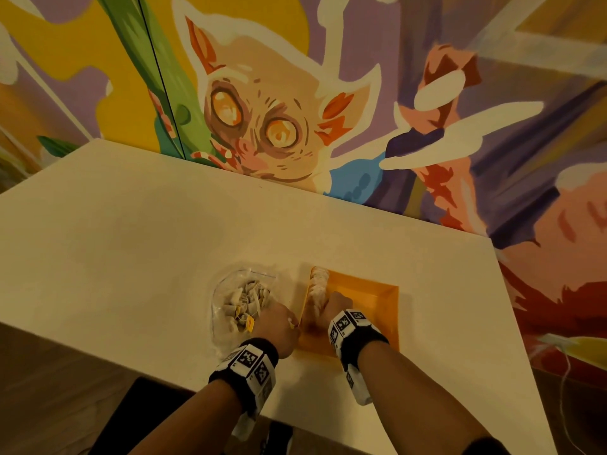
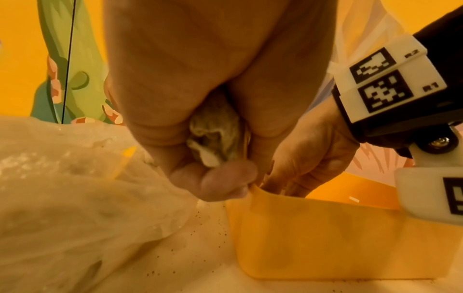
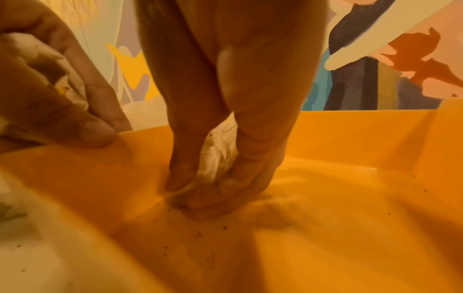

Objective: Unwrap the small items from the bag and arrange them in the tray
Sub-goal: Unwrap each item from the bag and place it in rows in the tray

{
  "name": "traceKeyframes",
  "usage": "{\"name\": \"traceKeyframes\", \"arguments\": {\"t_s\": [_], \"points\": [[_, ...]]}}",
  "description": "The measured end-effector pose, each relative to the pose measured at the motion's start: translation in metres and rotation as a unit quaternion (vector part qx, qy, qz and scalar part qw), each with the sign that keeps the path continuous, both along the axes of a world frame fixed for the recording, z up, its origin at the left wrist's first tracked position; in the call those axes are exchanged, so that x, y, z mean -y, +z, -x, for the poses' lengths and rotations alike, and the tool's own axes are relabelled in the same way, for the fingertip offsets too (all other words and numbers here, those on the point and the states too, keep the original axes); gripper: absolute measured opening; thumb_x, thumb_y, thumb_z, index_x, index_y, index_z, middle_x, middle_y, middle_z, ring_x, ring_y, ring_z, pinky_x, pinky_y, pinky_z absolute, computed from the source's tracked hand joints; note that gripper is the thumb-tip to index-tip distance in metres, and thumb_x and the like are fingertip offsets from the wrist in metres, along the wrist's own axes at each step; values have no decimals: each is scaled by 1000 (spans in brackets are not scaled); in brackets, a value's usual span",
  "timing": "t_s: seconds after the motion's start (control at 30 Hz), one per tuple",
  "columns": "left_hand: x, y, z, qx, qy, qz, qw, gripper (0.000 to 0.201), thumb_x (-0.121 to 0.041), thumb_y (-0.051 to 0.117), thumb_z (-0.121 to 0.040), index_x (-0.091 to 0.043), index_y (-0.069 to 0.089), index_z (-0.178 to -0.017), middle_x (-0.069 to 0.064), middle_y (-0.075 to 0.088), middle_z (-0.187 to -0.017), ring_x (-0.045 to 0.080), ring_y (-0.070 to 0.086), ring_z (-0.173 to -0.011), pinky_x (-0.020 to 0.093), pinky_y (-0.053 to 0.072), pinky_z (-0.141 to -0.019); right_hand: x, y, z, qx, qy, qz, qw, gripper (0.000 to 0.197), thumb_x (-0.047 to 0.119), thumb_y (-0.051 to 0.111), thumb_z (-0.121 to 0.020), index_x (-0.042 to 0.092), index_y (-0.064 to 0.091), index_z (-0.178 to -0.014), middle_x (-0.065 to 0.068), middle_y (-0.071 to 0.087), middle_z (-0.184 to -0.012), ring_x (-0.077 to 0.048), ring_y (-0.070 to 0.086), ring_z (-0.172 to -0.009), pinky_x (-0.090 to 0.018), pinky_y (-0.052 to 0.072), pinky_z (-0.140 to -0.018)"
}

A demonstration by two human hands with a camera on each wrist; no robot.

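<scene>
A clear plastic bag (image 1: pixel 230 310) full of tea bags lies on the white table, left of an orange tray (image 1: pixel 371 290). A row of tea bags (image 1: pixel 318 285) stands along the tray's left wall. My left hand (image 1: pixel 279 325) sits between bag and tray, fingers curled round a crumpled tea bag (image 2: pixel 215 138), fingertips touching the tray's left rim (image 2: pixel 255 190). My right hand (image 1: pixel 338 303) reaches down into the tray. There it pinches a white tea bag (image 3: pixel 213 158) between thumb and fingers, at the near end of the row, low on the tray floor (image 3: pixel 350 218).
The table (image 1: pixel 131 241) ends at a painted mural wall behind and drops off at its near edge. Dark tea crumbs dot the tray floor and the table by the tray (image 2: pixel 215 224). The tray's right half holds nothing.
</scene>
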State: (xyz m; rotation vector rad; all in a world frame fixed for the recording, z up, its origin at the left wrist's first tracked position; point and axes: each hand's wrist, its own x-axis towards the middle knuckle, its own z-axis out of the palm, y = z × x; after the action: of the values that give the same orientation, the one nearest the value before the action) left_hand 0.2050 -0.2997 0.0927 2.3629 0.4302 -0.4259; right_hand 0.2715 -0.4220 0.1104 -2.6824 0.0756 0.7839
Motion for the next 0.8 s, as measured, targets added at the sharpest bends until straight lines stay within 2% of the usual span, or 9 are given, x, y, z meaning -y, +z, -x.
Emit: {"name": "traceKeyframes", "arguments": {"t_s": [0.07, 0.17, 0.2, 0.27, 0.33, 0.47, 0.57, 0.7, 0.8], "points": [[0, -1, 0, -1, -3, 4, 1000, 11, -23, 64, -88, -17, 72, -93, 6, 68, -107, 21, 64, -94, 23, 45, -69, -5, -3, -3, -2, 6, -7, 1000, 14, 23, 50, -96, 11, 50, -89, -12, 65, -113, -28, 63, -95, -30, 50, -75], [0, -1, 1, -3, -9, 3, 1000, 13, -21, 65, -87, -18, 66, -74, 12, 69, -101, 25, 65, -91, 25, 44, -65, -8, -4, -6, -6, -7, -29, 1000, 17, 21, 46, -100, 6, 53, -103, -8, 59, -91, -17, 52, -67, -26, 46, -67], [1, -1, 1, -4, -12, 5, 1000, 16, -20, 64, -86, -15, 65, -71, 15, 68, -99, 28, 65, -89, 27, 44, -64, -7, -6, -7, -11, 2, -32, 999, 19, 22, 49, -98, 6, 56, -105, -7, 59, -93, -19, 56, -75, -25, 45, -72], [1, 0, 1, -6, -18, 12, 1000, 15, -17, 62, -87, -9, 69, -76, 17, 68, -98, 30, 64, -86, 29, 46, -63, -6, -7, -11, -13, 18, -39, 999, 34, 20, 62, -90, 6, 57, -121, -13, 60, -120, -29, 58, -110, -24, 35, -78], [0, 1, 1, -4, -27, 9, 1000, 13, -17, 62, -87, -13, 72, -79, 12, 70, -96, 22, 61, -77, 24, 43, -60, -5, -5, -12, -12, 15, -43, 999, 48, 18, 68, -86, 4, 53, -129, -15, 54, -133, -30, 52, -124, -24, 30, -78], [1, 0, 0, -6, -31, 5, 999, 16, -15, 64, -85, -17, 69, -70, 10, 70, -91, 21, 59, -72, 27, 47, -59, -3, -3, -16, -4, 4, -48, 999, 51, 15, 70, -84, 3, 52, -130, -16, 53, -136, -30, 50, -126, -29, 38, -82], [1, 2, 0, -9, -31, 4, 999, 11, -14, 65, -85, -15, 74, -79, 8, 70, -95, 18, 59, -75, 25, 44, -60, -4, -3, -15, 5, 6, -50, 999, 50, 16, 70, -84, 2, 53, -130, -16, 53, -135, -30, 51, -125, -32, 43, -96], [1, 3, 0, -18, -24, 7, 1000, 18, -13, 65, -84, -9, 64, -66, 18, 68, -96, 30, 65, -89, 32, 51, -63, -2, -2, -14, 3, 14, -44, 999, 48, 18, 68, -86, 2, 53, -129, -16, 54, -134, -30, 51, -124, -33, 43, -97], [2, 7, 1, -19, -17, 14, 1000, 20, -14, 64, -83, 4, 60, -76, 27, 63, -100, 37, 62, -89, 43, 53, -71, 0, -4, -14, -7, 22, -36, 999, 46, 20, 67, -87, 3, 54, -128, -16, 54, -134, -30, 52, -124, -32, 43, -96]]}}
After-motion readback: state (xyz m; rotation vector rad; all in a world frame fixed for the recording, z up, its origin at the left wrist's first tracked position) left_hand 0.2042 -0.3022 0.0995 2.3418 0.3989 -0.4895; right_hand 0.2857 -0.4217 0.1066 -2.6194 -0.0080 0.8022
